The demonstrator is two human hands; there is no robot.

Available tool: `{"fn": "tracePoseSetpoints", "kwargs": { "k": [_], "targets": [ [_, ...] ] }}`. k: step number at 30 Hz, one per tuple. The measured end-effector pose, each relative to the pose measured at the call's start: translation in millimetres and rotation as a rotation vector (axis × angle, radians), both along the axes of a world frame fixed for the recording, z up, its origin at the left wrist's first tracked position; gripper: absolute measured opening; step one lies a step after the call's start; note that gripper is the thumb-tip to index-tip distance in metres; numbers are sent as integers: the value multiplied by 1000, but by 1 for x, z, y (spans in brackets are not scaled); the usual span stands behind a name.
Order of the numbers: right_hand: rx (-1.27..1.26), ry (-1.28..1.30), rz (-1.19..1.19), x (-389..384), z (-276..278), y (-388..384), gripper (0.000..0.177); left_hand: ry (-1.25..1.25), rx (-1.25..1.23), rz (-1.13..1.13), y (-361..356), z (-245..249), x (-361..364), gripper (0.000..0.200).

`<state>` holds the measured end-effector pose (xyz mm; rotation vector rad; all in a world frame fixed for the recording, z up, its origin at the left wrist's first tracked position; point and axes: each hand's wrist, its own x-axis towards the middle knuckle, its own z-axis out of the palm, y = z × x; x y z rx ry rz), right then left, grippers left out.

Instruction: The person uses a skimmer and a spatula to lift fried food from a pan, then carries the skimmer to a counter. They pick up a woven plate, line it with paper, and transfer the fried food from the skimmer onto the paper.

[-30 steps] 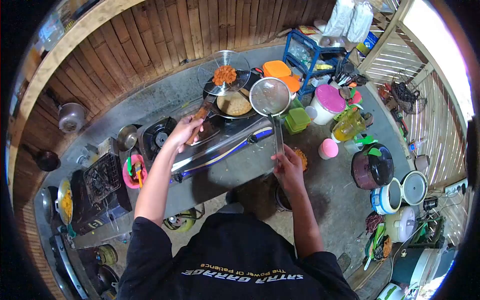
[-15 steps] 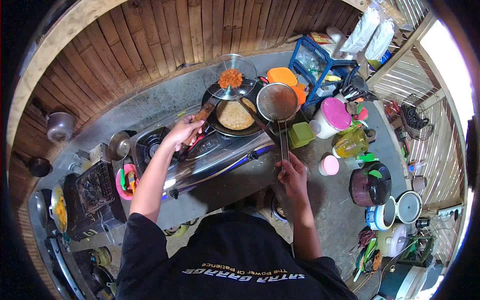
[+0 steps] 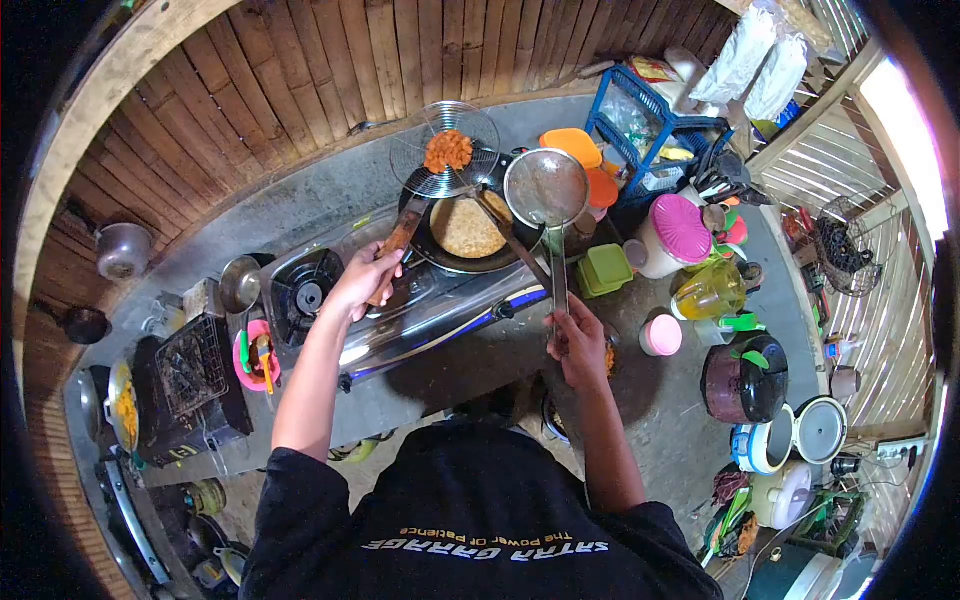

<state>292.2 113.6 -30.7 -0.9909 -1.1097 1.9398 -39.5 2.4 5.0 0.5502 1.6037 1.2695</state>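
Note:
My left hand [image 3: 367, 280] is wrapped round the wooden handle of a round wire skimmer [image 3: 444, 112], which carries orange-red pieces [image 3: 448, 150] above the back edge of a black pan [image 3: 425, 238]. A flat, light-brown round food [image 3: 468, 228] lies in the pan. My right hand [image 3: 575, 343] grips the metal handle of a fine mesh strainer [image 3: 547, 188], held to the right of the pan. Between the two tools, a dark-handled utensil [image 3: 515, 240] slants across the pan's right rim.
The pan stands on a metal stove [image 3: 400, 322] with another burner [image 3: 310, 295] at left. Right of it are a green container [image 3: 605, 270], a pink-lidded tub [image 3: 680, 228], a blue rack [image 3: 650, 130] and a dark pot [image 3: 745, 383]. A pink bowl [image 3: 256, 358] sits at left.
My left hand and the skimmer have shifted slightly left. The strainer has moved a little up and left, and its mesh now looks paler. My right hand has moved slightly left.

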Motion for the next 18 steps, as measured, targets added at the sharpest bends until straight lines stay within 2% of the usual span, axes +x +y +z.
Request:
{"fn": "tracePoseSetpoints", "kwargs": {
  "k": [9,14,17,18],
  "targets": [
    [-21,1,22,5,-6,14,49,-8,34,26,1,2,11,32],
    [111,-72,22,9,-6,25,46,4,34,37,1,6,16,30],
    [453,-347,89,15,-15,53,43,11,30,44,0,5,15,31],
    [530,-594,117,15,-12,66,43,13,35,45,-1,0,13,31]
  ]
}}
